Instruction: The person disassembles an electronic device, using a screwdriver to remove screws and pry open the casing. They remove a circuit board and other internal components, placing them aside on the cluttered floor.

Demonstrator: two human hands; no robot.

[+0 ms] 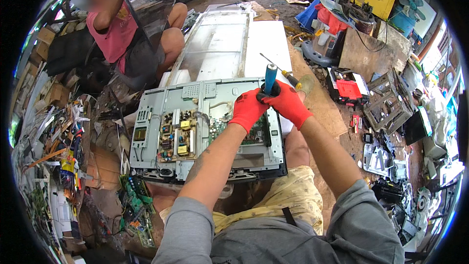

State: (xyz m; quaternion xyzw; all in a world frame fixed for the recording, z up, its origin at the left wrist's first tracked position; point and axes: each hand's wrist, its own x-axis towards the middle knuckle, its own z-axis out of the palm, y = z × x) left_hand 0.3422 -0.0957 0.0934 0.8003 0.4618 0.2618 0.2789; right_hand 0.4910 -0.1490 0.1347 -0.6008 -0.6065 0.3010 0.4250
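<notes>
You count: red-gloved hands [248, 108], yours, 2; blue-handled tool [270, 76], 1; yellow-and-black screwdriver [292, 79], 1; open metal chassis [155, 101], 1; seated co-worker [113, 36], 1.

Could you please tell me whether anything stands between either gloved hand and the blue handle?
Nothing visible does: the left hand and right hand meet at the blue handle, above the opened metal panel.
</notes>
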